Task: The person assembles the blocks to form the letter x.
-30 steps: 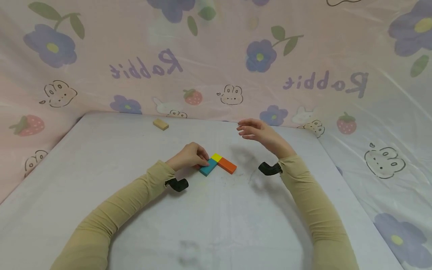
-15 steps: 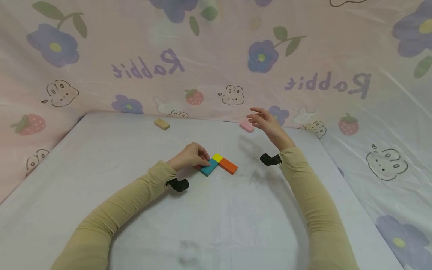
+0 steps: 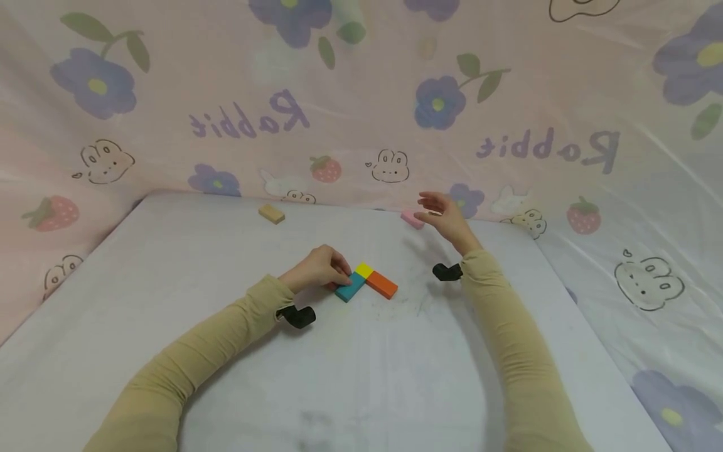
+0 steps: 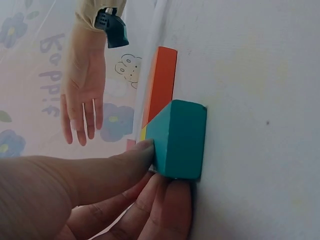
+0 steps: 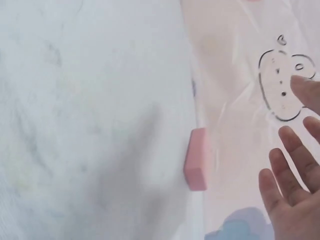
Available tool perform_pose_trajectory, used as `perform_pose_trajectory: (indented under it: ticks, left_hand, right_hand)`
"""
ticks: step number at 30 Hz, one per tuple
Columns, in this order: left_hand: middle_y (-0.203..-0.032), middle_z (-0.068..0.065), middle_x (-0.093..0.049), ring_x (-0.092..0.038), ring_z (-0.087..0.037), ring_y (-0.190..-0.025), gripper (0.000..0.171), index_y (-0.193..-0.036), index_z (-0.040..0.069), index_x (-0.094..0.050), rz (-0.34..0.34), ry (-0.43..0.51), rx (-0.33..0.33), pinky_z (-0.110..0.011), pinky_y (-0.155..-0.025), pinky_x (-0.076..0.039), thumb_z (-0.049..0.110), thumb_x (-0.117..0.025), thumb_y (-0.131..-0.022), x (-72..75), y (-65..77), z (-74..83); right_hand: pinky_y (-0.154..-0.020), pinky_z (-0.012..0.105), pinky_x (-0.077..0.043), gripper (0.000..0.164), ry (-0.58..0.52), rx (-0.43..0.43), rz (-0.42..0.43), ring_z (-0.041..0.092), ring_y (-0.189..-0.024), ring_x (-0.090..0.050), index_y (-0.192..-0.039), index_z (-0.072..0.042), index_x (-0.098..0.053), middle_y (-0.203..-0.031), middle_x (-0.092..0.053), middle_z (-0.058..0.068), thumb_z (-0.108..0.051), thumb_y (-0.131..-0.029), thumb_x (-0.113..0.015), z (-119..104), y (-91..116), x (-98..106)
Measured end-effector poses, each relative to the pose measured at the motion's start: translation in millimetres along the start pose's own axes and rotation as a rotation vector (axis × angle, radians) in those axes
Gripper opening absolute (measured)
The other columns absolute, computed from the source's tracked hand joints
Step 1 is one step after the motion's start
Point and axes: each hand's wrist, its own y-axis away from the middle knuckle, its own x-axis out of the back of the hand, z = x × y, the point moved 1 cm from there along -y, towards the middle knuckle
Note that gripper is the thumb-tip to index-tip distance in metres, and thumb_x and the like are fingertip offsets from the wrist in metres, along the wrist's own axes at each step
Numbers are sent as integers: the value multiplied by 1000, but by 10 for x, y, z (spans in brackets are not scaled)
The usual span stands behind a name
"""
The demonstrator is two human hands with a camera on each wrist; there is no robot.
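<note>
Close to me, I see the left hand [image 3: 319, 270] with its thumb and fingers pinched on the blue block [image 3: 350, 290], which lies on the white worktop [image 3: 271, 389] against the yellow block [image 3: 364, 270], beside the orange block [image 3: 382, 285]. Farther off, the right hand [image 3: 446, 216] hangs up, fingers apart, near the pink block [image 3: 409, 217].

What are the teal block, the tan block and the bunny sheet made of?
Teal block: probably painted wood, smooth and even-coloured with softened edges; plastic is possible.
Tan block: perhaps bare wood, going by its pale tan colour; too small to see grain.
Bunny sheet: likely thin plastic, slightly shiny, with creases that catch light.
</note>
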Motion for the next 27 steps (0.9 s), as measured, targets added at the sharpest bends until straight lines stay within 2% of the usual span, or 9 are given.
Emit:
perform_pose_trajectory:
  ticks: [5, 14, 21, 27]
  left_hand:
    - [-83, -7, -65, -57, -16, -71, 19, -94, 1, -71, -1, -9, -6, -25, -62, -53, 9, -78, -79, -5, 19, 14]
    - [-82, -6, -64, -57, -15, -70, 18, -94, 1, -70, -2, -19, -11, -25, -61, -52, 9, -78, -79, -6, 23, -11]
    - [-81, -7, -63, -57, -16, -69, 18, -94, 0, -70, -9, -6, -12, -27, -62, -54, 7, -78, -79, -6, 31, 10]
    - [-82, -7, -63, -57, -16, -69, 17, -93, 1, -70, -4, -17, -16, -26, -60, -53, 7, -78, -79, -2, 15, 21]
  right_hand:
    - [-109, 49, -27, 54, 44, 9, -20, 41, -129, -37, -137, -1, -47, -136, -46, 26, -2, -87, -68, 138, -7, -24]
    - [-108, 54, -26, 52, 114, 14, -58, 41, -128, -38, -135, 5, -45, -137, -45, 27, 1, -88, -66, 319, -16, -56]
    - [-106, 52, -29, 53, 160, -35, -46, 39, -127, -39, -135, 4, -46, -136, -47, 22, -3, -87, -68, 417, -62, -69]
    - [-106, 51, -30, 51, 181, -50, -21, 39, -126, -42, -132, 7, -49, -134, -49, 25, 2, -85, -69, 419, -90, -86]
